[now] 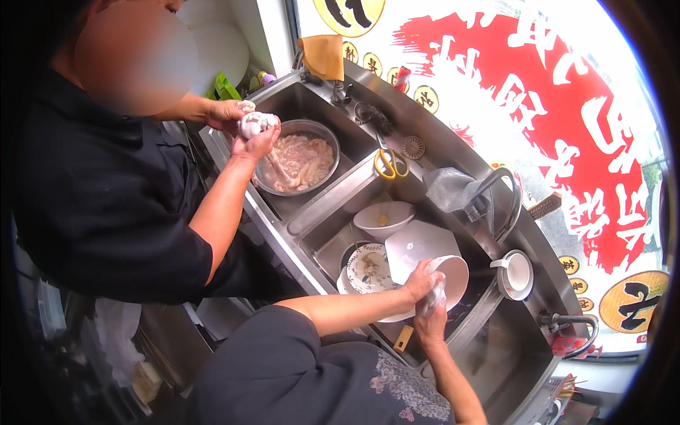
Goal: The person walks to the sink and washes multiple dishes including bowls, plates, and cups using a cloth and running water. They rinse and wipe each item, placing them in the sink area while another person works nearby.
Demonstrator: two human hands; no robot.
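Observation:
My left hand [421, 282] grips a white bowl [454, 273] by its near side, tilted over the middle sink basin. Against that same bowl my right hand [431, 321] presses a whitish, soapy cloth or pad [436, 297]; its exact kind is hard to tell. Just beyond the hands lies a hexagonal white plate [417, 247]. A plate with a leaf pattern [366, 265] rests to its left and holds food scraps. Farther back sits a white oval bowl [374, 217] with something yellow inside. A wooden handle [404, 339] shows below my hands.
At the left basin, a co-worker's hands [257, 141] hold pale raw meat over a metal bowl [334, 164] of meat. Yellow-handled scissors [392, 164] lie by the divider. A faucet draped with a grey cloth [451, 188] and a stacked white cup [516, 271] stand along the back.

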